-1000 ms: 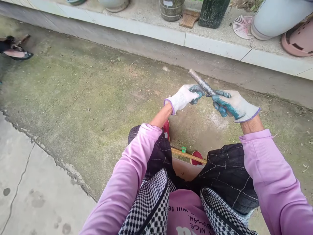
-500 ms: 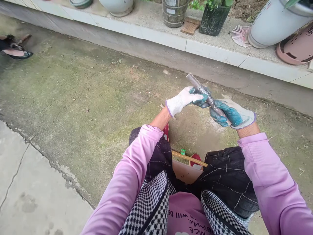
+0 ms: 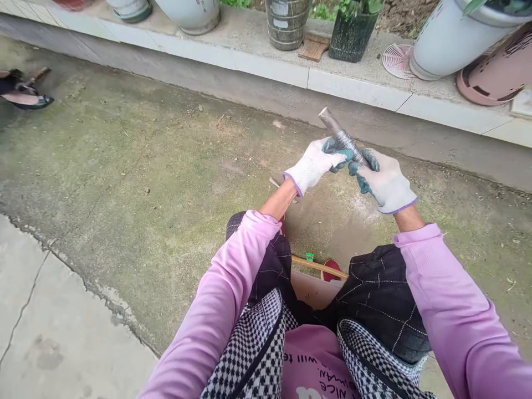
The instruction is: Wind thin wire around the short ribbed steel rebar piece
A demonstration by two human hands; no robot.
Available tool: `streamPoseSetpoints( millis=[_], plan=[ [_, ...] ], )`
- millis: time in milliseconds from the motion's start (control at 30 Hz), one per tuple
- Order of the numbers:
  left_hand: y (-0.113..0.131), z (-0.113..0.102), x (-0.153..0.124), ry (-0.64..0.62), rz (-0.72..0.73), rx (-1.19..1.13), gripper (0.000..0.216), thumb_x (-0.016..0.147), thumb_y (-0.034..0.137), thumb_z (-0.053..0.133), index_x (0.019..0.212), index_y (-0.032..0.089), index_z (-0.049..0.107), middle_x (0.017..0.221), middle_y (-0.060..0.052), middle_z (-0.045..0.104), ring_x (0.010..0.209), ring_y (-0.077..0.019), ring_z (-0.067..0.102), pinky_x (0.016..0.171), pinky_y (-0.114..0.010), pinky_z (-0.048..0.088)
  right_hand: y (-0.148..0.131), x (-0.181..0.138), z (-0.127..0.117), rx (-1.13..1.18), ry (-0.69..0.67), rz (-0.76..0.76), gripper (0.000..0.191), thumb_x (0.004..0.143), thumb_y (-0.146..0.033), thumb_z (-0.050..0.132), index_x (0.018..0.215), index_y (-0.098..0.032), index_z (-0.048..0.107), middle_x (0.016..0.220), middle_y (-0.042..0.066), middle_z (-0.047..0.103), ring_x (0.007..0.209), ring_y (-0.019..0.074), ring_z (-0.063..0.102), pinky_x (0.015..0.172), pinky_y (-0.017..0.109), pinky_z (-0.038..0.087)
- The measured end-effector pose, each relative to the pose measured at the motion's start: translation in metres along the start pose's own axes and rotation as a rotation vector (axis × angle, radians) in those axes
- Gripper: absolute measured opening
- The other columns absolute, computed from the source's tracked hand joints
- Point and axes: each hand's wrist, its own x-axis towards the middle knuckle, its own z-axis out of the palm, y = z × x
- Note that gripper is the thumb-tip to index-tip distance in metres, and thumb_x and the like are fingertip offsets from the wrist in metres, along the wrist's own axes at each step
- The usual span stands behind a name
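Both my hands wear white gloves with teal coated palms. Between them, in front of my knees, is a short wooden stick point(image 3: 331, 121) with silvery wire point(image 3: 348, 144) wound round its middle. My left hand point(image 3: 323, 159) is closed on the wire-wound part, thumb on the near side. My right hand point(image 3: 381, 180) grips the lower right end, its fingers hiding that end. The bare upper end of the stick points up and left, away from me.
A tiled ledge point(image 3: 266, 67) with plant pots, among them a black pot point(image 3: 353, 34) and a tilted white pot point(image 3: 446, 41), runs across the back. Between my legs a wooden bar point(image 3: 311, 264) bears a small green tag point(image 3: 310, 256). Another person's shoe point(image 3: 31, 101) shows at far left.
My right hand has turned over, its white back now facing up, and has moved up the stick towards my left hand. The view has shifted slightly.
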Motion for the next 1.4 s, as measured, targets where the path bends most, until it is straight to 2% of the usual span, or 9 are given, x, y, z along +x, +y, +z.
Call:
streamPoseSetpoints(
  millis=[100, 233, 467, 600, 700, 800, 1033, 1267, 1400],
  plan=[
    [0.000, 0.000, -0.014, 0.025, -0.019, 0.003, 0.028, 0.096, 0.013, 0.103, 0.106, 0.017, 0.077, 0.075, 0.005, 0.073, 0.064, -0.0083, 0.062, 0.067, -0.023, 0.052, 0.000, 0.000, 0.001, 0.132, -0.088, 0.021, 0.033, 0.100, -0.053, 0.087, 0.117, -0.025, 0.082, 0.086, 0.005, 0.074, 0.067, 0.0210, 0.062, 0.056, 0.032, 0.055],
    [0.003, 0.000, -0.038, 0.048, -0.052, 0.058, 0.016, 0.104, 0.012, 0.093, 0.107, 0.017, 0.077, 0.069, 0.006, 0.070, 0.062, -0.0078, 0.063, 0.067, -0.021, 0.053, -0.007, -0.008, 0.005, 0.200, -0.110, 0.016, 0.025, 0.098, -0.041, 0.086, 0.115, -0.023, 0.080, 0.086, 0.002, 0.075, 0.060, 0.0146, 0.055, 0.052, 0.027, 0.051],
    [0.010, 0.010, -0.082, 0.113, -0.033, 0.138, 0.015, 0.112, 0.003, 0.071, 0.109, 0.017, 0.077, 0.064, 0.007, 0.068, 0.059, -0.0086, 0.061, 0.067, -0.021, 0.053, -0.013, -0.044, 0.008, 0.211, -0.088, -0.007, 0.016, 0.103, -0.032, 0.077, 0.117, -0.023, 0.079, 0.088, 0.002, 0.077, 0.064, 0.0177, 0.061, 0.054, 0.029, 0.054],
    [0.001, 0.023, -0.107, 0.174, -0.058, 0.172, 0.018, 0.112, 0.002, 0.069, 0.105, 0.017, 0.077, 0.063, 0.006, 0.067, 0.058, -0.0099, 0.060, 0.065, -0.023, 0.052, -0.002, -0.057, 0.011, 0.075, -0.050, -0.013, 0.012, 0.107, -0.037, 0.076, 0.110, -0.025, 0.080, 0.084, 0.003, 0.076, 0.065, 0.0201, 0.065, 0.058, 0.029, 0.054],
    [-0.009, 0.028, -0.120, 0.173, -0.067, 0.177, 0.019, 0.111, 0.001, 0.068, 0.107, 0.016, 0.080, 0.063, 0.005, 0.068, 0.058, -0.0101, 0.061, 0.066, -0.022, 0.053, 0.008, -0.056, 0.011, 0.039, -0.023, 0.014, 0.018, 0.107, -0.036, 0.078, 0.119, -0.025, 0.084, 0.082, 0.004, 0.075, 0.065, 0.0215, 0.066, 0.059, 0.030, 0.055],
    [-0.015, 0.032, -0.125, 0.134, -0.058, 0.201, 0.021, 0.108, 0.001, 0.071, 0.099, 0.016, 0.080, 0.063, 0.004, 0.069, 0.056, -0.0085, 0.059, 0.063, -0.021, 0.049, 0.015, -0.051, 0.010, 0.063, 0.007, 0.028, 0.024, 0.107, -0.035, 0.078, 0.127, -0.025, 0.086, 0.082, 0.003, 0.075, 0.065, 0.0223, 0.067, 0.058, 0.031, 0.055],
    [-0.012, 0.043, -0.129, 0.094, -0.024, 0.229, 0.025, 0.104, -0.003, 0.072, 0.092, 0.018, 0.080, 0.064, 0.004, 0.070, 0.058, -0.0091, 0.061, 0.065, -0.021, 0.051, 0.021, -0.043, 0.010, 0.089, 0.104, 0.056, 0.014, 0.109, -0.038, 0.080, 0.118, -0.026, 0.082, 0.090, 0.006, 0.075, 0.070, 0.0244, 0.068, 0.061, 0.034, 0.060],
    [0.009, 0.041, -0.146, 0.084, 0.006, 0.282, 0.026, 0.101, -0.003, 0.070, 0.087, 0.018, 0.076, 0.062, 0.004, 0.068, 0.057, -0.0097, 0.059, 0.061, -0.021, 0.047, 0.009, -0.043, 0.013, 0.049, 0.070, 0.032, 0.007, 0.115, -0.030, 0.073, 0.115, -0.024, 0.077, 0.092, 0.005, 0.075, 0.073, 0.0222, 0.068, 0.062, 0.031, 0.057],
    [0.009, 0.039, -0.144, 0.020, 0.023, 0.305, 0.022, 0.099, -0.001, 0.072, 0.088, 0.017, 0.076, 0.061, 0.004, 0.068, 0.054, -0.0082, 0.056, 0.060, -0.020, 0.046, 0.009, -0.044, 0.011, 0.000, 0.077, 0.046, 0.007, 0.116, -0.029, 0.073, 0.115, -0.024, 0.078, 0.092, 0.004, 0.077, 0.071, 0.0203, 0.067, 0.062, 0.029, 0.054]
  ],
)
